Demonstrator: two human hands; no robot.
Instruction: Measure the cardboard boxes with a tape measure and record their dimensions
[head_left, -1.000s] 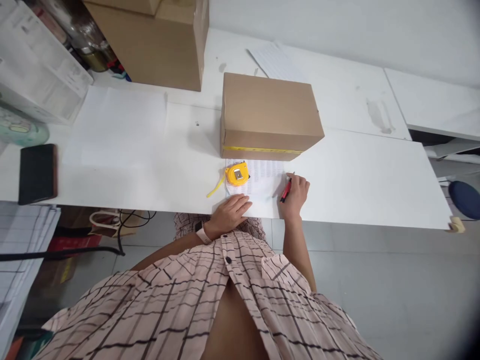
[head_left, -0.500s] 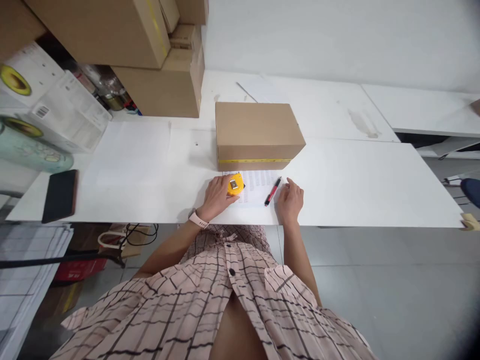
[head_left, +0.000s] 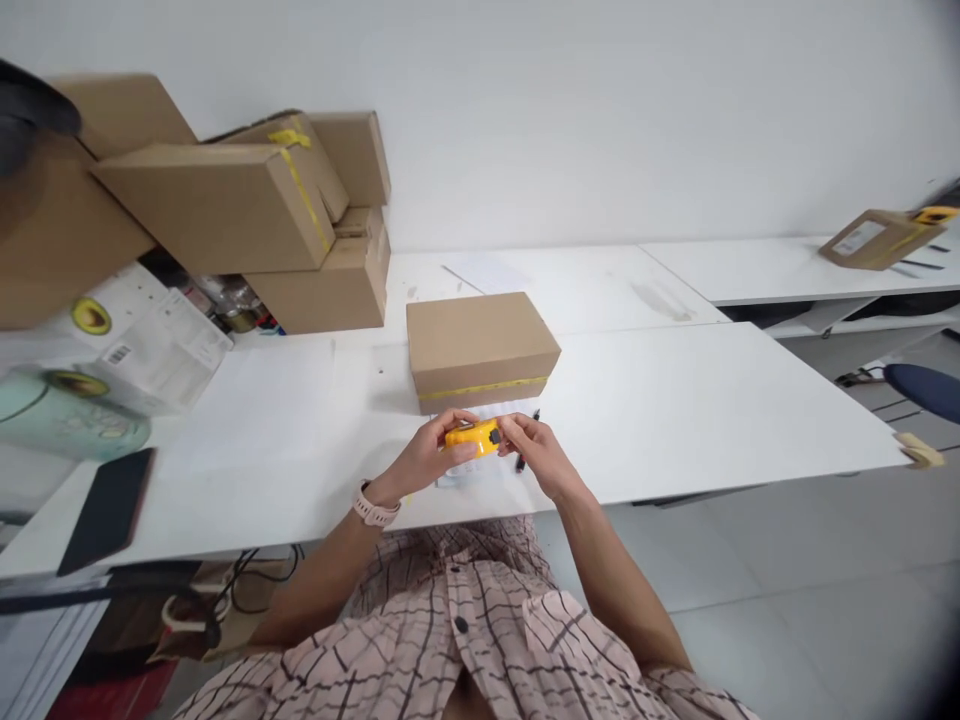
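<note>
At the front edge of the counter [head_left: 697,420], just before a closed cardboard box [head_left: 480,340], a yellow tape measure [head_left: 471,439] is held raised between both hands. Its case is clasped at one end by the left hand [head_left: 429,455], thumb low on the near side and fingers curled over the top; by this grip, the weight is presumably carried and the case is kept from turning. The opposite end, bearing a black fitting [head_left: 494,436], is pinched by the thumb and fingers of the right hand [head_left: 541,452]; which part is gripped there cannot be told. With the two ends supported, the fitting is probably kept steady and within finger reach. Beneath the hands, a printed sheet [head_left: 459,474] is laid flat, partly covered from view, and a red and black pen [head_left: 520,463] is placed near its right side, likely for convenience to the right hand. A phone [head_left: 109,510] is set well apart at the left end, beside a blank paper [head_left: 259,410], where the working area is left unobstructed.
</note>
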